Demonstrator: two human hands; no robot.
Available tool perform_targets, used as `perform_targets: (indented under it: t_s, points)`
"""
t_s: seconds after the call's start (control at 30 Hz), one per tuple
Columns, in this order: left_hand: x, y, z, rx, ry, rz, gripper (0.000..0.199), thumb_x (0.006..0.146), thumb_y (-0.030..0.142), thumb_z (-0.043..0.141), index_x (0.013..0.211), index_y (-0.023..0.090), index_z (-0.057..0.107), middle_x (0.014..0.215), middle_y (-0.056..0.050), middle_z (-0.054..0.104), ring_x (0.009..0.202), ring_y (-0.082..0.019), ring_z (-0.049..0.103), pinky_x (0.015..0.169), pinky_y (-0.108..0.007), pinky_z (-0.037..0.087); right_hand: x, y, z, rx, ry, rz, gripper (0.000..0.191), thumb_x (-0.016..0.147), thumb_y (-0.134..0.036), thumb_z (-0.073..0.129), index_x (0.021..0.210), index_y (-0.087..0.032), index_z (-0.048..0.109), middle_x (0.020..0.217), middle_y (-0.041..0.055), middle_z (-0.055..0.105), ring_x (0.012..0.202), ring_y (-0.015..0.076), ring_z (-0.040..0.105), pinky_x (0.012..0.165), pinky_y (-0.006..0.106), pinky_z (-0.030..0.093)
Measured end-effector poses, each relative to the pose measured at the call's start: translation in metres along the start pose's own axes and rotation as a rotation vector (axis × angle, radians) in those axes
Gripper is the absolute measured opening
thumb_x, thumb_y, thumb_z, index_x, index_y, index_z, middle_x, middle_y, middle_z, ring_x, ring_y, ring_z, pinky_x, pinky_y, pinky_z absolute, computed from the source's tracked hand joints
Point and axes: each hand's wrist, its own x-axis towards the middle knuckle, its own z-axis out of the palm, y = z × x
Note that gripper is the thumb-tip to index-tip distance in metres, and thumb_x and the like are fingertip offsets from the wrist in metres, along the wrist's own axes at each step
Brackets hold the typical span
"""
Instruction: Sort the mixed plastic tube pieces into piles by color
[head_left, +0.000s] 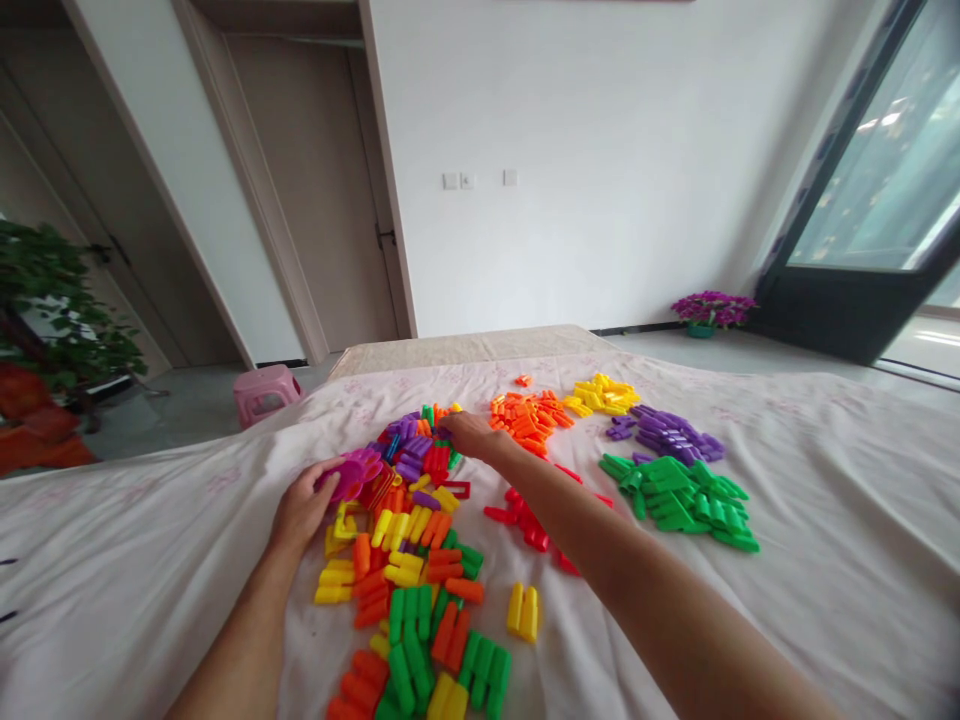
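Observation:
My left hand [304,503] is closed on magenta flower-shaped plastic pieces [352,474] at the left edge of a mixed heap of plastic building blocks [409,530]. Stretched to the far end of that heap, my right hand [466,434] points its fingers down among purple blocks [412,432] and a few green and orange ones. The fingertips are mostly hidden, so what they touch does not show. Red blocks [437,462] lie just below that hand. Yellow, orange and green blocks fill the nearer part of the heap.
Single-colour piles lie to the right: orange [529,418], yellow [604,395], purple [675,435], green [697,500] and red [531,520], the red partly behind my right forearm. A pale cloth [817,600] covers the surface. A pink stool [266,392] stands beyond the left edge.

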Motion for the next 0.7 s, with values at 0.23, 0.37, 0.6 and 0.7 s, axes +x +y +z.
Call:
perform_targets:
  t_s: [0.23,0.37,0.6,0.7]
  points:
    - [0.002,-0.001,0.000,0.005,0.006,-0.020,0.046,0.084,0.043,0.051,0.119,0.017,0.067,0.122,-0.011,0.070,0.113,-0.026,0.063,0.098,-0.036,0.047,-0.027,0.011,-0.023,0.026,0.088,0.122,0.029,0.092,-0.032,0.053,0.119,-0.021,0.060,0.106,0.0083,0.070,0.091,0.0210,0.065,0.067,0.025,0.040]
    - [0.002,0.000,-0.001,0.012,-0.001,-0.043,0.046,0.083,0.044,0.051,0.119,0.018,0.066,0.123,-0.011,0.069,0.112,-0.027,0.063,0.100,-0.037,0.046,-0.057,0.030,-0.054,0.117,0.161,0.156,0.030,0.090,-0.034,0.056,0.117,-0.022,0.060,0.101,0.0063,0.071,0.086,0.0181,0.064,0.066,0.022,0.039]
    - [0.002,-0.001,-0.003,0.009,-0.013,-0.098,0.047,0.082,0.047,0.053,0.119,0.020,0.066,0.123,-0.009,0.069,0.114,-0.027,0.062,0.101,-0.038,0.046,-0.128,0.112,-0.094,0.080,0.166,0.323,0.021,0.082,-0.031,0.061,0.098,-0.020,0.068,0.085,0.0019,0.070,0.075,0.0153,0.062,0.063,0.021,0.039]
    - [0.004,-0.002,-0.002,0.011,-0.012,-0.083,0.045,0.082,0.046,0.053,0.116,0.020,0.067,0.122,-0.009,0.069,0.114,-0.028,0.062,0.104,-0.040,0.044,-0.161,0.154,-0.107,-0.032,0.118,0.488,0.023,0.077,-0.027,0.064,0.098,-0.020,0.072,0.088,0.0035,0.072,0.078,0.0178,0.064,0.066,0.023,0.042]
